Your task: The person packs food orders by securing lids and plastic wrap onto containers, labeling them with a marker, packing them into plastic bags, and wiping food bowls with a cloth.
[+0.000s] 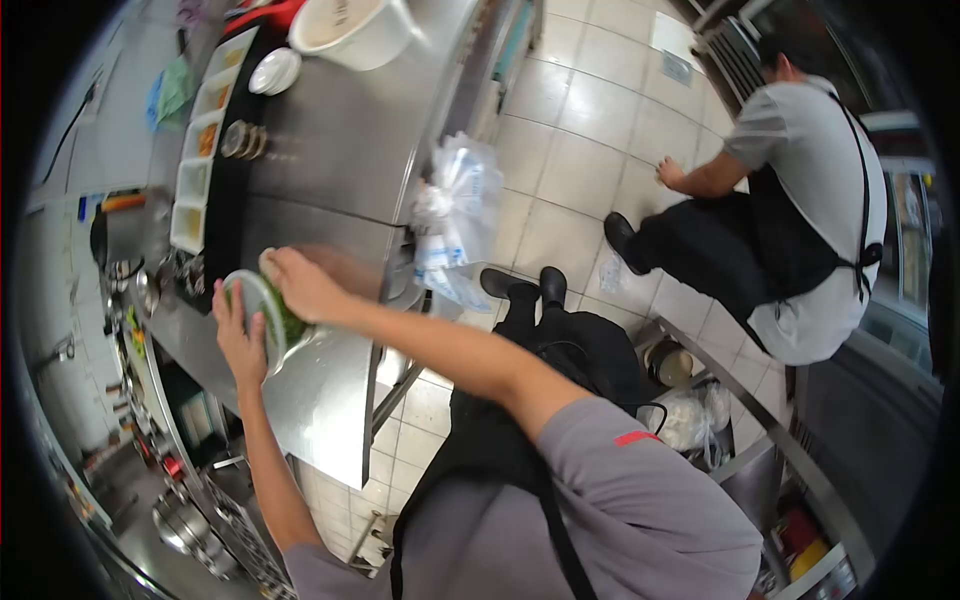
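Hands: 2, both on 1 clear round container (270,312) with green contents, over the near part of the steel counter (335,170). Left hand (243,335): partly open, fingers spread along the container's left side. Right hand (300,285): half closed, fingers curved over its far right side, slightly blurred.

Far of the hands, left side: 1 black rack (232,175), 5 white tubs (192,182) in a row. Right of rack: 1 stack of white lids (275,72), 1 white bucket (352,35). Counter's right edge: 1 plastic bundle (460,205). Far right: 1 co-worker (800,200), crouched low.
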`<state>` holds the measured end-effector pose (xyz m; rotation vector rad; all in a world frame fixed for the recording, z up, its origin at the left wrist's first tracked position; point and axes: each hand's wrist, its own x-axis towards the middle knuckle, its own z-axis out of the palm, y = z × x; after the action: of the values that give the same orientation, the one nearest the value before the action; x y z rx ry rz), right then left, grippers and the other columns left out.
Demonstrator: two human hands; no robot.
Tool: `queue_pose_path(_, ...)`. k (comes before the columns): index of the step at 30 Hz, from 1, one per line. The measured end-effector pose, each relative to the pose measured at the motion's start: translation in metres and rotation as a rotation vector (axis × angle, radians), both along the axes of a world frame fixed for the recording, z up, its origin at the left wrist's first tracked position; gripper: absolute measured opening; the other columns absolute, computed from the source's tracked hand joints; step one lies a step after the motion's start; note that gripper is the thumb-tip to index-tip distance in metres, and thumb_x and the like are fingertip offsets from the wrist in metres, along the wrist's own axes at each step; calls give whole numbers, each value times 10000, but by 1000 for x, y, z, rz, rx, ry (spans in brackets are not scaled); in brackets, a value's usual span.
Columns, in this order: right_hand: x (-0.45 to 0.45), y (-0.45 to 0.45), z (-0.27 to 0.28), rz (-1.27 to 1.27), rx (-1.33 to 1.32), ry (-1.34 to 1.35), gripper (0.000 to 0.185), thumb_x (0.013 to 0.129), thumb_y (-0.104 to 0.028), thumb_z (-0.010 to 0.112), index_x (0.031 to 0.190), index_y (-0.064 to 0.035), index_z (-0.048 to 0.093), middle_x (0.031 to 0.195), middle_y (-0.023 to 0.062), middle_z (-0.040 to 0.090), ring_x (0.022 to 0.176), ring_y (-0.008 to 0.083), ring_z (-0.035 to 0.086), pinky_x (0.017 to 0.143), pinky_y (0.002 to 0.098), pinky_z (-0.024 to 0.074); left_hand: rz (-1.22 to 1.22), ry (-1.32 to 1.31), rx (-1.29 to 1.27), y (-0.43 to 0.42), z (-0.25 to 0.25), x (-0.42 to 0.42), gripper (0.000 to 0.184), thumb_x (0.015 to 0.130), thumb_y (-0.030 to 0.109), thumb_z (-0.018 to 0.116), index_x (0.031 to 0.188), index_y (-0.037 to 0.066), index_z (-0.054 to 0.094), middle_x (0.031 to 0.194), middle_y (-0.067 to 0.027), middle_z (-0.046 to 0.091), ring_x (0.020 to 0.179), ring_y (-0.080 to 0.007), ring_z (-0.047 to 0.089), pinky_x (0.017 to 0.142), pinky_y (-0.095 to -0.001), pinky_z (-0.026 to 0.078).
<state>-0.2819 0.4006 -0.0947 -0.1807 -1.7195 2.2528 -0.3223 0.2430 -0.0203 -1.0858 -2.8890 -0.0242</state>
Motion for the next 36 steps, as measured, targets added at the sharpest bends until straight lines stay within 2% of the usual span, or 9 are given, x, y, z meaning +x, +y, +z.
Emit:
queue_pose_path(5, 57, -54, -13, -302, 67, -11, 474, 894, -111, 407, 1324, 51, 290, 1358, 264, 275, 1291, 374, 238, 1065, 374, 198, 879, 97, -92, -5, -47, 8, 549, 911, 454, 332, 1313, 85, 396, 1321, -211, 355, 1210, -394, 333, 976, -530, 274)
queue_pose_path(8, 67, -39, -19, -251, 124, 64, 487, 862, -92, 456, 1294, 85, 317, 1325, 273, 324, 1270, 380, 278, 1056, 379, 226, 443, -317, 265, 25, 11, 48, 508, 929, 359, 342, 1303, 17, 371, 1321, -195, 387, 1207, -400, 354, 994, -474, 284)
queue_pose_path(10, 54, -9, -17, -133, 55, 76, 398, 842, -98, 487, 1214, 33, 434, 1187, 223, 478, 1102, 377, 467, 940, 379, 381, 709, -161, -98, 66, 48, 75, 440, 927, 224, 374, 1293, -21, 370, 1328, -205, 390, 1230, -346, 358, 1020, -394, 275)
queue_pose_path(14, 26, 33, -3, 231, 93, -121, 341, 850, -143, 411, 1164, -61, 513, 1064, 220, 573, 1053, 340, 529, 907, 396, 408, -104, -48, -262, -25, 18, 2, 658, 867, 529, 402, 1327, 59, 373, 1404, -283, 184, 1258, -492, 205, 1017, -519, 214)
queue_pose_path(18, 12, -10, -19, 93, -471, -43, 382, 883, -125, 389, 1253, -47, 444, 1234, 183, 490, 1195, 291, 433, 999, 354, 320, -35, -73, 82, -30, -14, 1, 703, 870, 554, 371, 1387, 93, 254, 1398, -304, 166, 1274, -484, 172, 1032, -495, 203)
queue_pose_path(23, 89, -84, 15, -473, -206, 72, 440, 885, -79, 409, 1315, -19, 342, 1376, 192, 314, 1285, 290, 298, 1045, 328, 237, 561, -114, -29, 9, -9, 64, 610, 924, 393, 362, 1365, -9, 238, 1399, -302, 169, 1281, -455, 184, 1043, -474, 196)
queue_pose_path(27, 91, -64, -2, -269, 43, 0, 467, 890, -115, 438, 1328, -5, 319, 1342, 192, 362, 1257, 259, 335, 1033, 308, 256, 550, -117, 119, -5, 7, 56, 603, 867, 506, 420, 1346, 146, 357, 1425, -227, 169, 1299, -453, 136, 1012, -574, 174)
queue_pose_path(31, 69, -15, 6, 106, -62, -144, 449, 899, -123, 422, 1324, -5, 334, 1309, 181, 410, 1208, 253, 393, 1004, 300, 293, 114, -433, 664, -47, -14, -16, 488, 895, 229, 491, 1337, 76, 352, 1432, -178, 212, 1315, -305, 232, 1045, -401, 247)
queue_pose_path(36, 73, -51, -3, -98, -237, 44, 432, 929, -156, 373, 1329, -2, 316, 1305, 161, 412, 1183, 228, 407, 998, 293, 294, 379, -375, 1089, -37, -29, 1, 383, 877, 113, 503, 1231, -25, 456, 1237, -173, 501, 1124, -219, 495, 950, -295, 374)
